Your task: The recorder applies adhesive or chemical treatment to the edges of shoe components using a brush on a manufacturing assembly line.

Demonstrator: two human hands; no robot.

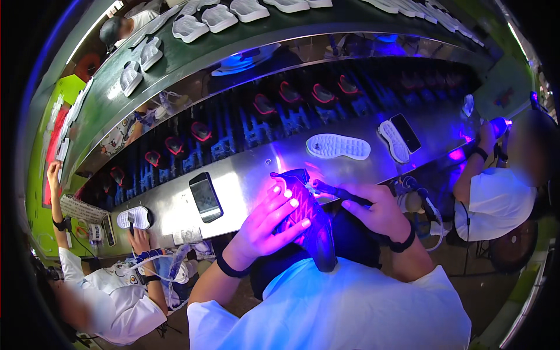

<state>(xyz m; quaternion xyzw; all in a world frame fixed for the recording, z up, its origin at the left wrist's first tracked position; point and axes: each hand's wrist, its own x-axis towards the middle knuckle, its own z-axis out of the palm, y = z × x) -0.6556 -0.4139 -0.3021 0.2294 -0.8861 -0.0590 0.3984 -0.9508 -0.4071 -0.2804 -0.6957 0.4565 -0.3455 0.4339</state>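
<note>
Under purple-blue light, a dark shoe upper (321, 242) stands tilted in front of my chest. My left hand (269, 223) is wrapped round its left side, fingers pressed along the patterned surface. My right hand (379, 213) grips a brush (347, 193) by its dark handle. The pale tip of the brush meets the upper near its top opening; whether it presses or only hovers is hard to tell. Just beyond the upper, a white shoe sole (338, 146) lies on the metal bench (256, 166).
A phone (206, 197) lies left on the bench; another phone (405, 133) rests beside a white sole (394, 142) at right. Dark uppers with red edging (264, 104) stand along the conveyor behind. Co-workers sit on both sides, the left one holding a sole (133, 217). More soles (219, 18) line the green upper belt.
</note>
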